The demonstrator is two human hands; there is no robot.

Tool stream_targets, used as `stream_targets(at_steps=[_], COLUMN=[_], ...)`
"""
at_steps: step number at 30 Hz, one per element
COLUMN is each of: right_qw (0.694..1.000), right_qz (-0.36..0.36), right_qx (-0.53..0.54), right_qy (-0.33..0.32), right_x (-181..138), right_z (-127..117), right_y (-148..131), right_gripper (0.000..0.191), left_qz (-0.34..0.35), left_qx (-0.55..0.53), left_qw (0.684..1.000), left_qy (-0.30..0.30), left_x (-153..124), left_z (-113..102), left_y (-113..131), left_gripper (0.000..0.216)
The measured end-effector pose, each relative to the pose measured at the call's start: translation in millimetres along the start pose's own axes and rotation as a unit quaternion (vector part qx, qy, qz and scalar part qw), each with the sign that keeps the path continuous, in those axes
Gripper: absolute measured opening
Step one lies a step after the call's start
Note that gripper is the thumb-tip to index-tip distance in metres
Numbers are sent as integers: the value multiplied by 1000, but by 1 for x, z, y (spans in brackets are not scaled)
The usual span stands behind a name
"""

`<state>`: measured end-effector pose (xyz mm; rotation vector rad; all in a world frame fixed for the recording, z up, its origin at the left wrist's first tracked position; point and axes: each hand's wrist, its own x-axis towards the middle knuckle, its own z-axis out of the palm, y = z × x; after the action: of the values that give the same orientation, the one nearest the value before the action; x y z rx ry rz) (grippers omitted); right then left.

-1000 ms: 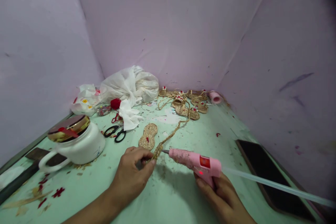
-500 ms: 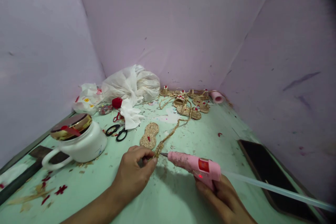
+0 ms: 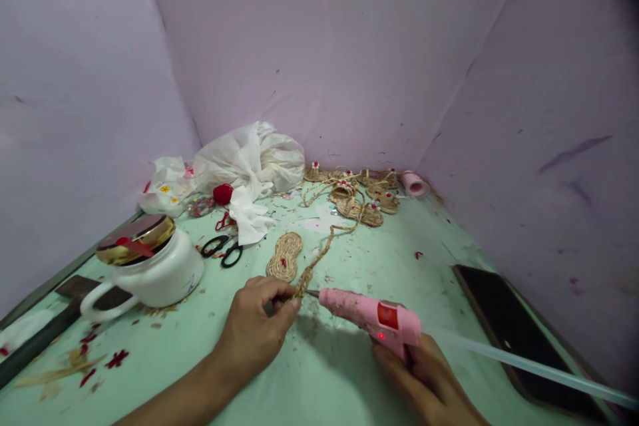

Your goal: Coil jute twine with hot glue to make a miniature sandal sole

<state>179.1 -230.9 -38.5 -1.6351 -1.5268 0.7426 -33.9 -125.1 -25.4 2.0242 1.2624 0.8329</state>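
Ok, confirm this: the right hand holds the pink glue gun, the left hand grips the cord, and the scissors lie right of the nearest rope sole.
No: the head view shows the scissors left of the nearest rope sole, not right. The rest stands: the right hand holds the pink glue gun and the left hand grips the cord.
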Motion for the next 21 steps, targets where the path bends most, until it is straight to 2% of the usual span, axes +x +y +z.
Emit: stream_targets(at_steps=[5, 12, 18, 21], right_qw=[998, 996, 998, 998], right_qz=[27, -17, -22, -24], right_qx=[1, 38, 46, 46], right_qy=[-50, -80, -42, -48], right_x=[-3, 3, 4, 5], right_z=[-2, -5, -2, -3], right_y=[2, -9, -4, 0], right_gripper=[45, 43, 43, 45], left_qz=[-5, -5, -1, 2], left_qx=[-3, -3, 8, 9], left_qw=[1000, 1000, 1000, 1000], left_qy=[1, -6, -4, -6], left_x=[0, 0, 0, 1], left_z=[1, 0, 1, 1], left_y=[2, 3, -1, -1], left_gripper=[18, 18, 16, 16])
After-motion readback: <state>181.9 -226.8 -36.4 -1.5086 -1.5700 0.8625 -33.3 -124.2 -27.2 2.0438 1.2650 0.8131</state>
